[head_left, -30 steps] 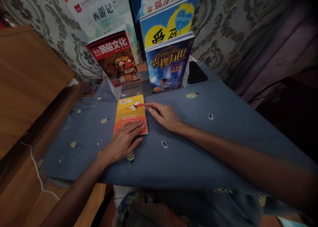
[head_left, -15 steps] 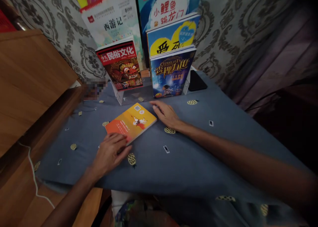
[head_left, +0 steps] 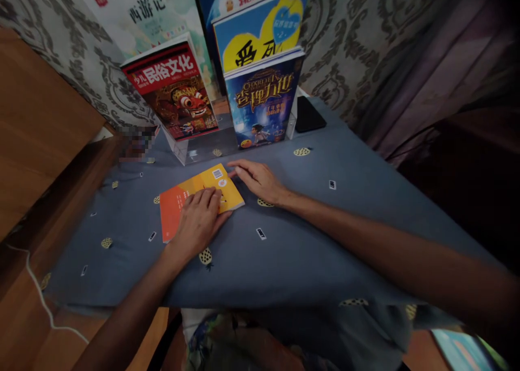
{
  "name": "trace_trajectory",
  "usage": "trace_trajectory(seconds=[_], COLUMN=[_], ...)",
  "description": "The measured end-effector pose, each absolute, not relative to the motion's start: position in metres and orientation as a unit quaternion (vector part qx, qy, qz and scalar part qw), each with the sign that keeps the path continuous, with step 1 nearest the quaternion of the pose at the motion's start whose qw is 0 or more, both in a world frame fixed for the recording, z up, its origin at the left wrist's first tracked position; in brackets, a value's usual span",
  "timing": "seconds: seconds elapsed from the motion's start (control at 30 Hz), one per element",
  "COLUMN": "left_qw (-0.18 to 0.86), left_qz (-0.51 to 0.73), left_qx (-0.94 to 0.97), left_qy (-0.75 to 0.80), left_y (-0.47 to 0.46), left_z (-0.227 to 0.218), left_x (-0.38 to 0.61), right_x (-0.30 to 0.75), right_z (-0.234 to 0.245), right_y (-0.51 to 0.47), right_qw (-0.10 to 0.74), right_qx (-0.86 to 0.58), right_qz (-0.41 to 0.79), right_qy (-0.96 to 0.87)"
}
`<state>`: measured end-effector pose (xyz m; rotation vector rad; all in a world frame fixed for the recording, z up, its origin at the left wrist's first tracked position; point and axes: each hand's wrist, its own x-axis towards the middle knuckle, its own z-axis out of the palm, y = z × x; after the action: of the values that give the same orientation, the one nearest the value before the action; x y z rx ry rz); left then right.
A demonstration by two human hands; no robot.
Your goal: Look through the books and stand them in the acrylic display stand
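An orange and yellow book [head_left: 173, 211] lies flat on the blue tablecloth, a barcode near its far right corner. My left hand [head_left: 200, 219] rests across its cover, fingers stretched out and the thumb along the near edge. Part of the cover is hidden under that hand. At the book's right end is my right hand [head_left: 262, 182], its fingers extended towards the barcode corner. Whether those fingertips touch the book, I cannot tell.
Behind the hands, a clear stand [head_left: 190, 150] holds upright books, among them a red mask-covered book [head_left: 179, 92] and a dark blue book [head_left: 264, 103]. A black flat object [head_left: 309, 114] lies behind right. A wooden panel [head_left: 44, 100] stands left; a white cable [head_left: 40, 290] hangs below.
My left hand has moved from the book's near left corner further onto its cover. The book has turned slightly. My right hand stays by its right end. The view has shifted.
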<state>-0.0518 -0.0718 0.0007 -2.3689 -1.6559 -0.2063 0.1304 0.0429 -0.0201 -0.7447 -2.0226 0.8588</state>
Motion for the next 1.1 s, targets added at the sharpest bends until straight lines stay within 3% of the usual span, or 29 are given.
trace_trajectory(seconds=[0.43, 0.77, 0.93, 1.1], left_qw=[0.102, 0.111, 0.043, 0.046], left_qz=[-0.059, -0.082, -0.085, -0.042], left_qx=[-0.812, -0.816, -0.814, -0.731], left_qy=[-0.572, -0.562, -0.573, -0.680], left_y=[-0.065, -0.074, -0.070, -0.066], left_z=[0.024, 0.012, 0.012, 0.017], left_x=[-0.050, -0.052, -0.093, -0.147], right_x=[0.130, 0.131, 0.126, 0.123], right_z=[-0.013, -0.012, -0.007, 0.000], right_y=[0.041, 0.035, 0.017, 0.003], right_qw=[0.379, 0.357, 0.343, 0.302], right_qx=[-0.282, -0.285, -0.287, -0.252], right_qz=[0.344, 0.312, 0.249, 0.217], right_qy=[-0.811, -0.834, -0.859, -0.893])
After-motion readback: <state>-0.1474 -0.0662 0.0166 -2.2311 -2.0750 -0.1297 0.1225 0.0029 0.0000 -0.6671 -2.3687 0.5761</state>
